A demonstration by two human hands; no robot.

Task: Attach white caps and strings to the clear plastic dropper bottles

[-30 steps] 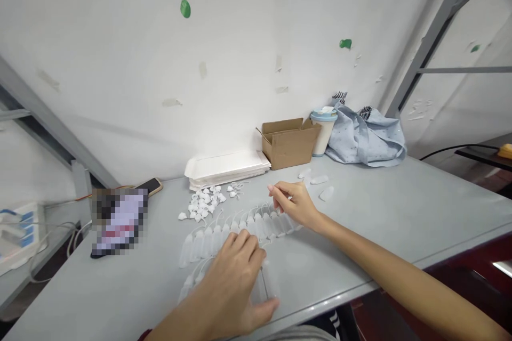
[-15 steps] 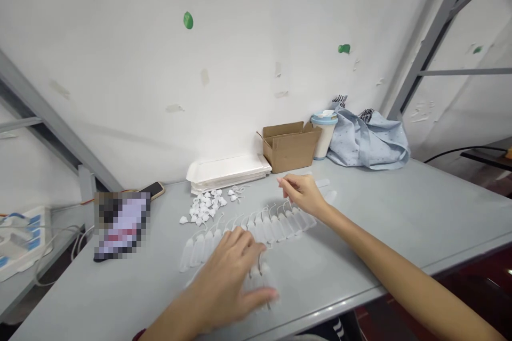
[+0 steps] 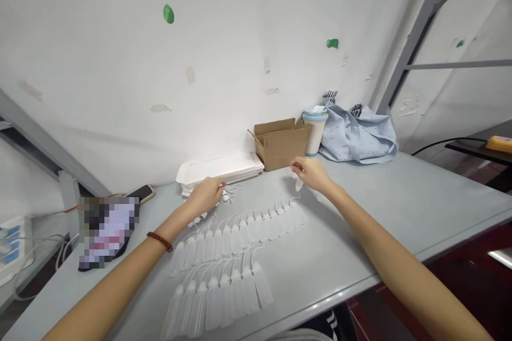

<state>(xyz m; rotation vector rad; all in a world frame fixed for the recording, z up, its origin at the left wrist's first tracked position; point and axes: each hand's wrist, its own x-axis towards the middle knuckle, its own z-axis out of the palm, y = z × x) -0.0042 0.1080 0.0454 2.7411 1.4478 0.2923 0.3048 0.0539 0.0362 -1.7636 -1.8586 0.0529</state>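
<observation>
Several translucent tubes with white cords lie in two rows on the grey table, a back row [image 3: 240, 234] and a front row [image 3: 230, 301]. My left hand [image 3: 206, 193] is over the small white pieces [image 3: 227, 195] beside the white stack; its fingers are bent together, and what they hold, if anything, is too small to name. At the right, beyond the back row, my right hand [image 3: 310, 170] pinches a translucent tube [image 3: 298, 184] that hangs below its fingertips. Other translucent items are partly hidden beneath the right wrist.
Against the wall stand a stack of white flat boxes [image 3: 220, 168], an open cardboard box [image 3: 284, 145], a lidded cup [image 3: 316, 130] and a blue bag [image 3: 360, 136]. Left are a phone [image 3: 142, 193], a blurred cloth-like item [image 3: 110, 232] and a power strip [image 3: 14, 248].
My left hand has moved from above the front row back to the small white pieces, uncovering the front row. My right hand now shows a tube in its fingers. The view has shifted slightly.
</observation>
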